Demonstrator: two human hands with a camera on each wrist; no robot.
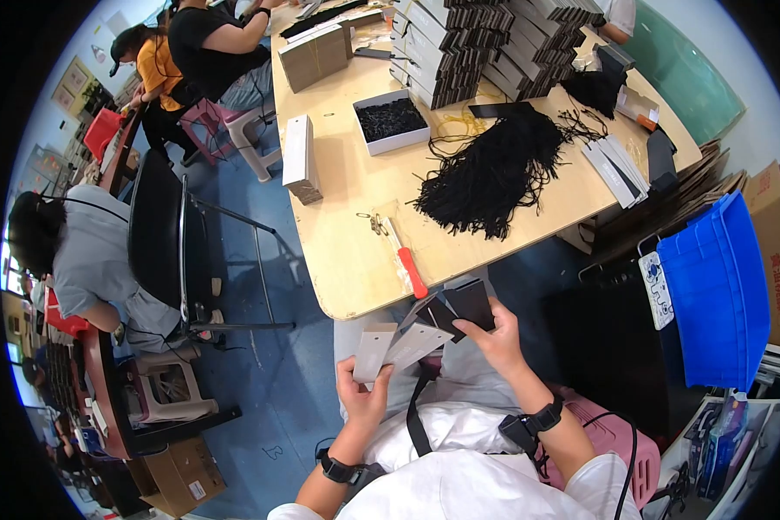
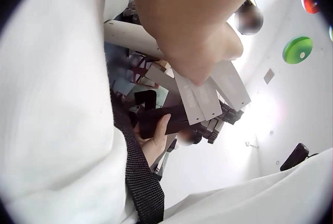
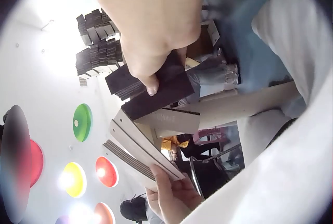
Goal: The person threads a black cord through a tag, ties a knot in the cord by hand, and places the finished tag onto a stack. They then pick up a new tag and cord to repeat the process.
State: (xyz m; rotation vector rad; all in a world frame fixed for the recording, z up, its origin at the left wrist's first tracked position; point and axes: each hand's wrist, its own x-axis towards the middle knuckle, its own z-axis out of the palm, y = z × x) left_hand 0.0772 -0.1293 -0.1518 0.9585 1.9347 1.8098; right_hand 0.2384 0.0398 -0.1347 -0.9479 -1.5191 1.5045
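Note:
My left hand (image 1: 363,400) grips a fanned stack of light grey cards (image 1: 374,351) with small holes near their ends, over my lap. Black cards (image 1: 470,305) are pinched in my right hand (image 1: 499,340), thumb on top. The two sets meet or overlap between the hands; exact contact cannot be told. In the right wrist view a grey card (image 3: 174,120) lies partly under the black ones (image 3: 158,91). The left wrist view shows several grey cards (image 2: 200,99) spread below the left hand (image 2: 195,52).
On the wooden table (image 1: 342,260) are a red-handled tool (image 1: 412,273), a pile of black cords (image 1: 494,178), a white box (image 1: 393,123) of small black pieces, and tall card stacks (image 1: 442,52). A blue bin (image 1: 715,295) stands at right; seated people are at left.

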